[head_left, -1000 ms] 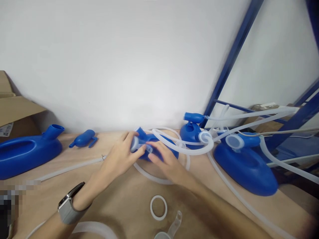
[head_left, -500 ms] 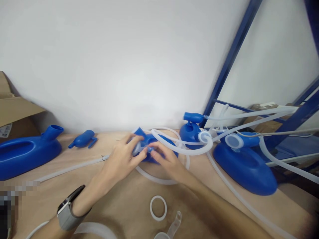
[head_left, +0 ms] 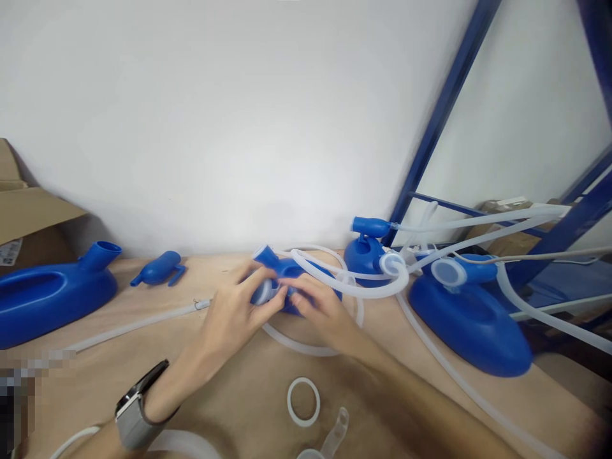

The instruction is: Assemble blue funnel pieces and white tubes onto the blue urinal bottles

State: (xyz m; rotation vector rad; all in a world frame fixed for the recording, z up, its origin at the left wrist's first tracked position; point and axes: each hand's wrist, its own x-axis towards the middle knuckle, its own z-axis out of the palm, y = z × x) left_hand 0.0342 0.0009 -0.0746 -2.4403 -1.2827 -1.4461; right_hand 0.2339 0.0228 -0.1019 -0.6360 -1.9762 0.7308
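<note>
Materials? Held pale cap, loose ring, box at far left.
Pale cap: likely plastic; looks translucent, bluish against the blue bottle. Loose ring: whitish, matte-looking; rubber or plastic, can't tell. Box: probably cardboard; matte brown with thin, folded-out flaps.

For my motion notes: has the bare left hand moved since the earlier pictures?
Yes: the left hand has moved slightly right and lower in view, judged against the large blue plastic bottle at far left.
</note>
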